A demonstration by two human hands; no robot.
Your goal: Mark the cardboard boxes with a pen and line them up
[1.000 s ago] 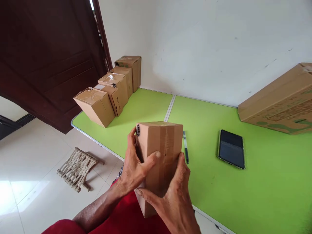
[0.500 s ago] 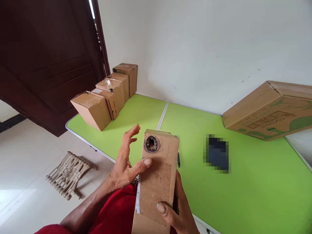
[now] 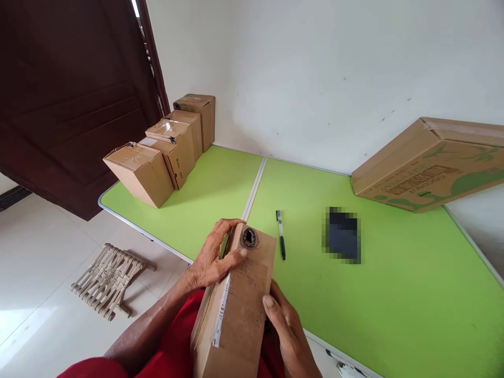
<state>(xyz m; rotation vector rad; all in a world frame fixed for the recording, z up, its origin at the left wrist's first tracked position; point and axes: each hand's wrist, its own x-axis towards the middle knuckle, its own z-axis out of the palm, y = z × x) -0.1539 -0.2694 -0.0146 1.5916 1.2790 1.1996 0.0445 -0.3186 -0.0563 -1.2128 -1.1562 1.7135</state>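
A long brown cardboard box (image 3: 248, 294) is tilted in front of me, close to my body and over the table's near edge. Near its far end is a small hole ringed with black scribble, and a white barcode label runs along its left edge. My left hand (image 3: 216, 257) grips the far left side, thumb beside the hole and fingers over the far edge. Lower down, my right hand (image 3: 285, 320) holds the right side, its thumb on the upper face and its other fingers partly hidden. A black and clear pen (image 3: 281, 234) lies on the table right of the box.
Several cardboard boxes (image 3: 137, 170) stand in a row at the left of the green table (image 3: 394, 304). A large printed carton (image 3: 433, 168) leans at the back right. A blurred dark item (image 3: 343, 235) lies right of the pen. On the floor is a woven stool (image 3: 110, 281).
My left hand has closed onto the box's far left side. The box has turned, showing more of its left side and label, and the pen now shows whole.
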